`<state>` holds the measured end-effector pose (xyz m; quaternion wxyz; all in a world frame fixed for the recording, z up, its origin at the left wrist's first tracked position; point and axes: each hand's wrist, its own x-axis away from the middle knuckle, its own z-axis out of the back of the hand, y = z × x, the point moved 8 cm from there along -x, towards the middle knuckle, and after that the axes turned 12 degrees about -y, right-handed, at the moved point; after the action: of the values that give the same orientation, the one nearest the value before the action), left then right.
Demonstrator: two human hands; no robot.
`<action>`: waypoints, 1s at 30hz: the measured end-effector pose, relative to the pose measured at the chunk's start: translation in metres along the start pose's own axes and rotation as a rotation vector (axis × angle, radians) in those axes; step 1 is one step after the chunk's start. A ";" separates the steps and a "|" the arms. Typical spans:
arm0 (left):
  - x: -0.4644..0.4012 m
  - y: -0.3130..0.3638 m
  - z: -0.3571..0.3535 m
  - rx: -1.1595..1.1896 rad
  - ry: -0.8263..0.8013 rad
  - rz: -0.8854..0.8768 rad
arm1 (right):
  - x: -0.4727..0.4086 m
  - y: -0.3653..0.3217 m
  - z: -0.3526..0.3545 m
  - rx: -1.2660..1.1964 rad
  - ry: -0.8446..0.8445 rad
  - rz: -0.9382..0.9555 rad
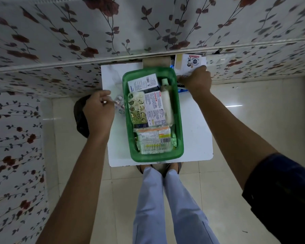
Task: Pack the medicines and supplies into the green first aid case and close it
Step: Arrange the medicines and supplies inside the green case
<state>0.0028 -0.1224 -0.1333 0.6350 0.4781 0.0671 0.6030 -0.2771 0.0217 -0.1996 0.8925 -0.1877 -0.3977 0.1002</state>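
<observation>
Green first aid case (179, 138) sits open mid-bench (197, 131), already holding boxes, a gold blister sheet (137, 110), a white bottle (166, 104) and a cotton swab pack (155, 142). My left hand (99, 111) is left of the case, grip pinching a blister strip (119, 104) on the bench. My right hand (196, 81) is at the far right corner, grip pressed onto a stack of boxes (189, 63); can't tell if fingers are closed around one.

A single wide-angle head view looks steeply down from above the standing person, facing a floral wall. The small white surface (197, 124) sits mid-frame at arm's reach, with both forearms stretching in from the lower corners and the legs below.
</observation>
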 end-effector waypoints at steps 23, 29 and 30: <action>-0.033 -0.025 -0.036 -0.477 -0.075 -0.033 | 0.136 -0.043 0.000 -0.102 -0.153 0.390; -0.042 -0.047 -0.026 -0.410 -0.060 -0.002 | 0.147 -0.048 -0.031 0.501 0.044 0.467; -0.042 -0.050 -0.026 -0.453 -0.068 0.010 | 0.148 -0.046 -0.033 0.557 0.082 0.481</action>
<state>0.0094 -0.1344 -0.2019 0.7250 0.3436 -0.0936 0.5896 -0.1523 0.0199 -0.1012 0.8756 -0.0298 -0.2635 0.4037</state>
